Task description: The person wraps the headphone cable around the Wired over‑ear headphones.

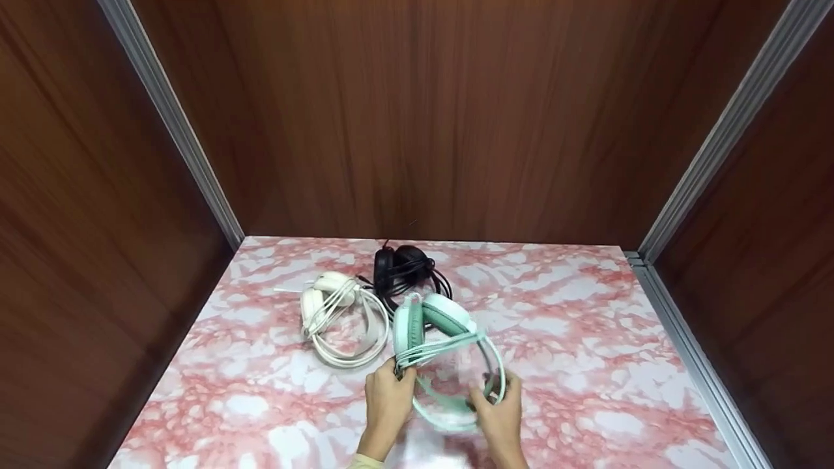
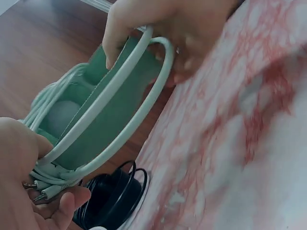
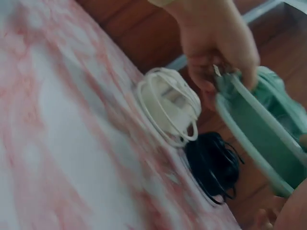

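Note:
Both hands hold up a mint green headset over the near middle of the pink marbled table. My left hand pinches the wound cable and its plugs against the left side of the headband; the left wrist view shows the plugs under its thumb. My right hand grips the right side of the headband. The ear cups point away from me.
A white headset with its cable wrapped round it lies left of the green one. A black headset lies behind, near the wooden back wall. Wooden side walls with metal trim enclose the table.

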`<state>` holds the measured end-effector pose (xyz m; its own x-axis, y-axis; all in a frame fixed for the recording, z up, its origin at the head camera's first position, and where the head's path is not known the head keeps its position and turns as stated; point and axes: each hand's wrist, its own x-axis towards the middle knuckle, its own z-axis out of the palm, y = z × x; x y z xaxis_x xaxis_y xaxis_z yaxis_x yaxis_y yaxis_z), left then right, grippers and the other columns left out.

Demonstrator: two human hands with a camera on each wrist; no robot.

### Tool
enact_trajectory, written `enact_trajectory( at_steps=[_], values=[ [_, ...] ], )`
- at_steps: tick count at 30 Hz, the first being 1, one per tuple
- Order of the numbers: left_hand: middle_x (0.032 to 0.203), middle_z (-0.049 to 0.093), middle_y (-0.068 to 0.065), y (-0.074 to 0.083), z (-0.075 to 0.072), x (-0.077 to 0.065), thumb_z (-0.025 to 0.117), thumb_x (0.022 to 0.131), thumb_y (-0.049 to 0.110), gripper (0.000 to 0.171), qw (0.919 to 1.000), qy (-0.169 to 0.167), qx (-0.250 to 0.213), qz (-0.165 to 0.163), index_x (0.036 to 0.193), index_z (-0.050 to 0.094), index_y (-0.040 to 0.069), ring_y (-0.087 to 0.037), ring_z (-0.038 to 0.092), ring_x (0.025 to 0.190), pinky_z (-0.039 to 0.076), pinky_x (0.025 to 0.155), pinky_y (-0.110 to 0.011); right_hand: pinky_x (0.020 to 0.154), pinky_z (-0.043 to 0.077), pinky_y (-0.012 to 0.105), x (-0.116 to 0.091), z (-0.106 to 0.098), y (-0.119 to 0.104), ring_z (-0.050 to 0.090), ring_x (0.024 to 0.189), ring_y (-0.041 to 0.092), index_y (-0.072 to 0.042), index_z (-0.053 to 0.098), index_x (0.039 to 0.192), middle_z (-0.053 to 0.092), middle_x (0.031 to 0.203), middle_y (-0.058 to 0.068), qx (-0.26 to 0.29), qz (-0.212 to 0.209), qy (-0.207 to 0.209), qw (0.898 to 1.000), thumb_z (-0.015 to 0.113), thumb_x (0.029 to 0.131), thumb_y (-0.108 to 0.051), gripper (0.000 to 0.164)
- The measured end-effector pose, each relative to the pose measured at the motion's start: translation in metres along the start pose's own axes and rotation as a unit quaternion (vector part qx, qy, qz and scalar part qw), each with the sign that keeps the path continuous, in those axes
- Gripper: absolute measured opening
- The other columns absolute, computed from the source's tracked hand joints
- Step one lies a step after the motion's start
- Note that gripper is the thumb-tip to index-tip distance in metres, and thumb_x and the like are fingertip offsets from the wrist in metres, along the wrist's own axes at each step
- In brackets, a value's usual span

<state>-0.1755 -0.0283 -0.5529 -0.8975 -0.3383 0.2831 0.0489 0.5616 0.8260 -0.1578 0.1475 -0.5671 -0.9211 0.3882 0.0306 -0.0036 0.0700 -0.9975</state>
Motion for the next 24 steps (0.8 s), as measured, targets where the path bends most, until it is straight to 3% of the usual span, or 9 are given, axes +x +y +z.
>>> enact_trajectory(
  at_steps=[3,6,9,14,18,22,24],
  values=[
    [0.053,0.034,0.012,-0.004,0.002,-0.002,0.066,0.081,0.011,0.023,0.9993,-0.025,0.008,0.026,0.063,0.053,0.019,-0.012,0.041,0.052,0.034,0.047,-0.029,0.087,0.050,0.041,0.011,-0.011,-0.003,0.057,0.104,0.034,-0.004,0.034,0.141,0.050,0.131,0.023,-0.039,-0.030,-0.044,0.998,0.077,0.080,-0.004,0.074],
    [0.053,0.033,0.013,-0.007,0.008,-0.006,0.066,0.080,0.011,0.025,0.9976,-0.043,0.009,0.054,0.062,0.051,0.020,-0.012,0.040,0.052,0.032,0.046,-0.028,0.090,0.047,0.042,0.025,-0.022,-0.009,0.057,0.105,0.033,-0.004,0.037,0.143,0.052,0.130,0.024,-0.064,-0.044,-0.112,0.991,0.081,0.076,-0.005,0.080],
    [0.053,0.032,0.014,-0.013,0.014,-0.012,0.066,0.081,0.013,0.027,0.9960,-0.058,0.011,0.067,0.062,0.049,0.022,-0.011,0.038,0.051,0.027,0.044,-0.027,0.088,0.047,0.038,0.035,-0.031,-0.002,0.057,0.104,0.027,-0.003,0.041,0.140,0.056,0.121,0.021,-0.044,-0.005,-0.185,0.982,0.082,0.075,-0.006,0.077],
    [0.054,0.032,0.013,-0.018,0.021,-0.014,0.064,0.084,0.016,0.019,0.9932,-0.079,0.011,0.084,0.067,0.055,0.019,-0.009,0.036,0.050,0.026,0.044,-0.027,0.085,0.047,0.038,0.042,-0.044,0.014,0.058,0.100,0.023,-0.005,0.034,0.142,0.057,0.118,0.015,0.048,0.071,-0.250,0.964,0.077,0.079,-0.003,0.076],
    [0.057,0.042,0.009,-0.019,0.025,-0.009,0.064,0.083,0.015,0.008,0.9911,-0.075,0.019,0.108,0.075,0.063,0.016,-0.014,0.043,0.055,0.036,0.048,-0.031,0.086,0.047,0.046,0.043,-0.045,0.016,0.058,0.099,0.029,-0.006,0.032,0.143,0.057,0.114,0.016,0.105,0.102,-0.244,0.959,0.071,0.088,-0.010,0.068],
    [0.061,0.049,0.007,-0.013,0.031,0.003,0.063,0.084,0.016,0.008,0.9859,-0.087,0.018,0.142,0.077,0.063,0.017,-0.017,0.047,0.057,0.042,0.052,-0.037,0.082,0.050,0.046,0.051,-0.045,0.013,0.060,0.095,0.030,-0.009,0.034,0.143,0.059,0.108,0.014,0.101,0.109,-0.203,0.968,0.069,0.091,-0.025,0.065],
    [0.061,0.049,0.007,-0.009,0.034,0.010,0.063,0.086,0.017,0.008,0.9826,-0.094,0.016,0.160,0.078,0.063,0.017,-0.017,0.048,0.058,0.043,0.053,-0.038,0.085,0.049,0.049,0.059,-0.047,0.012,0.061,0.097,0.030,-0.009,0.033,0.143,0.059,0.109,0.013,0.133,0.123,-0.215,0.960,0.067,0.092,-0.023,0.063]
  ],
)
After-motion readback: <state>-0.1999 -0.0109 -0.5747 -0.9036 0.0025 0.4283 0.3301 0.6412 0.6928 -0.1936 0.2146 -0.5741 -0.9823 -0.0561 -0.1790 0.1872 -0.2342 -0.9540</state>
